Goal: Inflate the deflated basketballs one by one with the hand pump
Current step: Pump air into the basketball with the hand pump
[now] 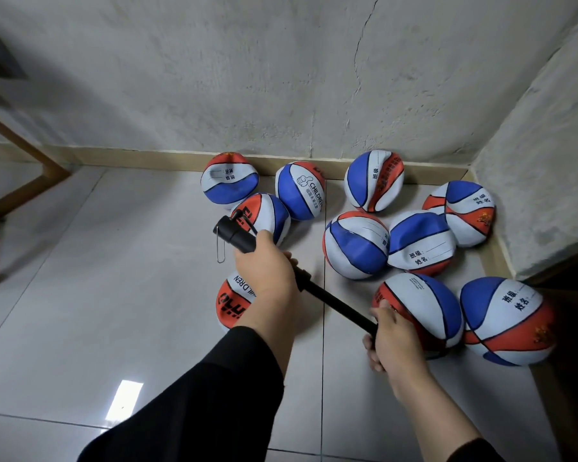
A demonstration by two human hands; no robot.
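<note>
Several red, white and blue basketballs lie on the tiled floor in a corner, most of them dented and soft. I hold a black hand pump (327, 300) in the air above them, its rod pulled out. My left hand (266, 268) grips the pump's barrel (236, 236), with a thin metal needle (221, 250) dangling from its far end. My right hand (392, 341) grips the handle end, just in front of a basketball (427, 308). Another ball (229, 303) sits partly hidden under my left wrist.
A rough plaster wall (281, 78) and a side wall (548, 161) close the corner behind the balls. A wooden frame (20, 181) stands at the left. Glossy floor tiles (97, 295) stretch to the left and front.
</note>
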